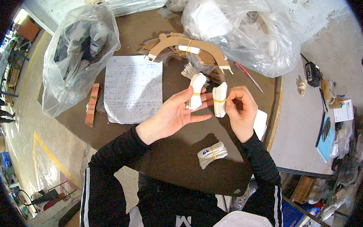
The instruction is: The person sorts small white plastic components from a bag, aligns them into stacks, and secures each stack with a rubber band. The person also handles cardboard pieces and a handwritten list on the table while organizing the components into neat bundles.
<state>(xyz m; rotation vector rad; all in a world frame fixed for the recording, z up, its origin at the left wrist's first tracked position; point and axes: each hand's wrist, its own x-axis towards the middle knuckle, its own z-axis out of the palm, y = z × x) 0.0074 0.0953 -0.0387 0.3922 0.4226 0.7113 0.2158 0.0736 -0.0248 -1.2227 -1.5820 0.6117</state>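
Note:
My left hand [172, 113], palm up, grips a bundle of white strips [196, 91] between thumb and fingers. A yellow band wraps that bundle's middle. Just right of it, a second bundle of white strips [220, 99] stands upright by my left fingertips. Its yellow band [222, 100] is pinched between the thumb and fingers of my right hand [242, 112]; whether my left fingertips also hold this bundle I cannot tell. Below both hands, a third banded bundle of white strips [212, 154] lies on the brown table [167, 152], with blue handwriting on it.
A handwritten sheet [133, 89] lies left of my hands, beside a reddish striped strip [92, 105]. Beyond are a curved cardboard piece [189, 42], a red pen [249, 77] and large clear plastic bags [82, 49]. A grey table [298, 123] adjoins on the right.

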